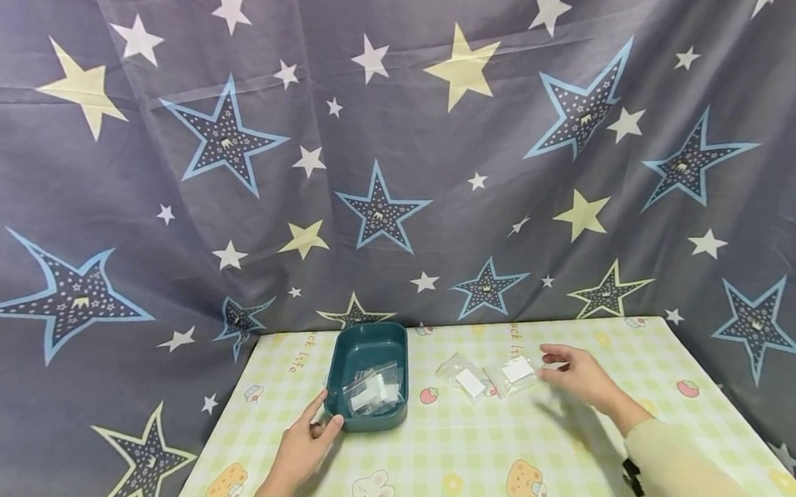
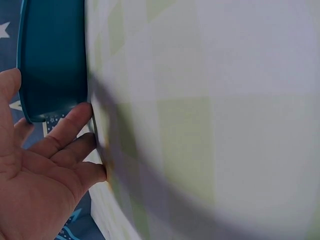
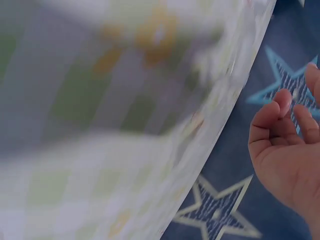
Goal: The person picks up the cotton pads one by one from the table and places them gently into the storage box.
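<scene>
Here, a deep teal, rounded rectangular box (image 1: pixel 380 421) sits on the table (image 1: pixel 455 439), left of its middle, its far end close to the far edge; within it, toward the end nearer the person, lies a heap of clear plastic bags with white contents (image 1: pixel 372 389). The left hand (image 1: pixel 303 451) rests at the box's near left corner, its thumb and fingers spread around that corner and touching it. To the box's right, also toward the table's far edge, lie two flat, clear plastic bags, each showing a white rectangle: a tilted left bag (image 1: pixel 470 381) and a right bag (image 1: pixel 518 370), just beside each other; the right hand (image 1: pixel 580 378) hovers by the right bag's side facing the table's right edge, fingers loosely bent, thumb apart from them, pinching nothing; whether a fingertip touches the plastic, I cannot tell. Behind the far edge hangs a dark grey cloth printed with stars (image 1: pixel 424 137).
</scene>
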A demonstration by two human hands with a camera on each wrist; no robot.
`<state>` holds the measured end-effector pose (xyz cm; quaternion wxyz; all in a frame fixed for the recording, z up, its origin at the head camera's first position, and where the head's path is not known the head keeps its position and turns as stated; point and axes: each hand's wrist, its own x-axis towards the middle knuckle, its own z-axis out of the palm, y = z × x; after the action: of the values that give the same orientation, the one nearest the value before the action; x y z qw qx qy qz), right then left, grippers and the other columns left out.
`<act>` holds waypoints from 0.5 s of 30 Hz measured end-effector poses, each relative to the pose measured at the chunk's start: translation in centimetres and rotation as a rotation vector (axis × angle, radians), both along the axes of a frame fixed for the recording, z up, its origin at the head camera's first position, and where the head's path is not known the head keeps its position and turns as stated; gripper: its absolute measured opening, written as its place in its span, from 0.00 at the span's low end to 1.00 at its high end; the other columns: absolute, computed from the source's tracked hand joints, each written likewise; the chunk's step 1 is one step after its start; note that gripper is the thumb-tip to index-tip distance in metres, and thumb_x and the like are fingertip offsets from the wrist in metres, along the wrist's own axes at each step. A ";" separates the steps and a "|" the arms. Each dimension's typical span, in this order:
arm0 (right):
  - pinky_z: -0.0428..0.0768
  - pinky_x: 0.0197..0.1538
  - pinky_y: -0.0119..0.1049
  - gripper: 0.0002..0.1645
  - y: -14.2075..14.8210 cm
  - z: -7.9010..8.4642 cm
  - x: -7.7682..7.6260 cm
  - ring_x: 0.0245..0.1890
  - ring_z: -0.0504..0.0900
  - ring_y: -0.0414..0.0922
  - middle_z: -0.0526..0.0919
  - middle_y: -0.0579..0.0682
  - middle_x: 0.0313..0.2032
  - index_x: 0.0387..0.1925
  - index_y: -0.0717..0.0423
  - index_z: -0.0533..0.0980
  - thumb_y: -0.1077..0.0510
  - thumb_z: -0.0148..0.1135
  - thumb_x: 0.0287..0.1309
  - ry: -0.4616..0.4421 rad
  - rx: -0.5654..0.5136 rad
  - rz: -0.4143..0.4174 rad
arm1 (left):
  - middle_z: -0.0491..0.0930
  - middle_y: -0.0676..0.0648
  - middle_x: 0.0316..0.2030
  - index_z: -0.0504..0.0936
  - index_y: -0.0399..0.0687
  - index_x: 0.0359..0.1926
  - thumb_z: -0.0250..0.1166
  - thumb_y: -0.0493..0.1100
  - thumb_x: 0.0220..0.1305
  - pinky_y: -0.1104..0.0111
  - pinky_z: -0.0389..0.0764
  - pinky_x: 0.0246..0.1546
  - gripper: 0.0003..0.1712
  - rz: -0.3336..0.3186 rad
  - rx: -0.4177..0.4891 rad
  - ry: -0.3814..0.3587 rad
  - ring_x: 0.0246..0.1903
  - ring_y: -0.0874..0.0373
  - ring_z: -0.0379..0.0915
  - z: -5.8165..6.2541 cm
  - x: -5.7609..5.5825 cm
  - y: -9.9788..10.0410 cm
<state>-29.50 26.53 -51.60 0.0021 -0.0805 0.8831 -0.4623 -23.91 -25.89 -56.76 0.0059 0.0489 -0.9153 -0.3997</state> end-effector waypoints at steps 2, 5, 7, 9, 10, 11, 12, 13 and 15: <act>0.85 0.50 0.34 0.37 1.7 0.0 0.1 0.54 0.87 0.60 0.82 0.72 0.62 0.73 0.70 0.71 0.57 0.71 0.70 -0.004 0.023 -0.024 | 0.71 0.53 0.21 0.61 0.61 0.85 0.64 0.62 0.77 0.64 0.69 0.37 0.43 -0.001 -0.002 0.003 0.22 0.58 0.62 0.0 -0.1 0.0; 0.86 0.53 0.40 0.39 4.1 -0.3 0.2 0.58 0.85 0.64 0.79 0.73 0.66 0.75 0.68 0.69 0.53 0.70 0.72 -0.020 0.066 -0.064 | 0.70 0.53 0.21 0.61 0.61 0.85 0.64 0.62 0.77 0.64 0.69 0.38 0.42 -0.001 -0.010 0.003 0.22 0.59 0.61 0.1 -0.1 0.0; 0.86 0.53 0.41 0.40 5.3 -0.6 0.3 0.60 0.84 0.66 0.77 0.73 0.68 0.76 0.67 0.68 0.51 0.70 0.72 -0.027 0.097 -0.097 | 0.69 0.53 0.21 0.61 0.61 0.85 0.64 0.62 0.77 0.64 0.69 0.39 0.42 -0.001 -0.010 0.002 0.22 0.59 0.61 0.2 -0.1 0.0; 0.86 0.55 0.45 0.42 6.3 -0.8 0.5 0.61 0.83 0.67 0.76 0.73 0.69 0.76 0.67 0.68 0.49 0.70 0.72 -0.026 0.125 -0.135 | 0.69 0.53 0.21 0.61 0.61 0.85 0.64 0.62 0.77 0.64 0.69 0.39 0.42 -0.001 -0.008 0.000 0.22 0.59 0.61 0.2 0.0 0.0; 0.86 0.55 0.45 0.42 6.6 -0.9 0.5 0.62 0.82 0.68 0.76 0.74 0.69 0.76 0.67 0.68 0.49 0.70 0.72 -0.023 0.140 -0.153 | 0.69 0.54 0.21 0.61 0.61 0.85 0.64 0.62 0.77 0.64 0.69 0.39 0.42 0.000 -0.009 0.001 0.22 0.59 0.60 0.1 0.0 0.0; 0.86 0.57 0.48 0.42 7.0 -1.0 0.5 0.62 0.82 0.69 0.75 0.74 0.69 0.76 0.67 0.68 0.48 0.70 0.72 -0.019 0.155 -0.169 | 0.69 0.54 0.22 0.61 0.61 0.85 0.64 0.62 0.77 0.64 0.69 0.39 0.42 0.002 -0.009 0.001 0.22 0.59 0.61 0.2 0.0 0.0; 0.85 0.60 0.52 0.43 7.3 -1.1 0.5 0.64 0.80 0.70 0.74 0.74 0.70 0.76 0.67 0.68 0.47 0.70 0.72 -0.022 0.162 -0.182 | 0.69 0.54 0.22 0.61 0.61 0.85 0.64 0.62 0.77 0.63 0.69 0.39 0.42 0.003 -0.010 0.001 0.22 0.59 0.61 0.1 0.0 0.0; 0.83 0.63 0.56 0.43 7.6 -1.2 0.5 0.66 0.78 0.71 0.72 0.74 0.72 0.76 0.67 0.67 0.46 0.69 0.72 -0.030 0.170 -0.192 | 0.70 0.54 0.22 0.61 0.61 0.85 0.64 0.62 0.77 0.63 0.69 0.40 0.43 0.006 -0.012 0.000 0.23 0.59 0.61 0.1 0.1 0.0; 0.78 0.67 0.63 0.46 8.2 -1.4 0.5 0.70 0.74 0.73 0.68 0.75 0.74 0.78 0.67 0.65 0.44 0.68 0.72 -0.058 0.173 -0.205 | 0.70 0.53 0.22 0.61 0.61 0.85 0.65 0.62 0.77 0.63 0.69 0.39 0.43 0.010 -0.010 0.000 0.23 0.58 0.62 0.1 0.1 0.0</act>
<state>-29.02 34.72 -53.01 -0.0125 0.0241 0.9229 -0.3841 -23.80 -25.86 -56.62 0.0079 0.0534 -0.9171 -0.3949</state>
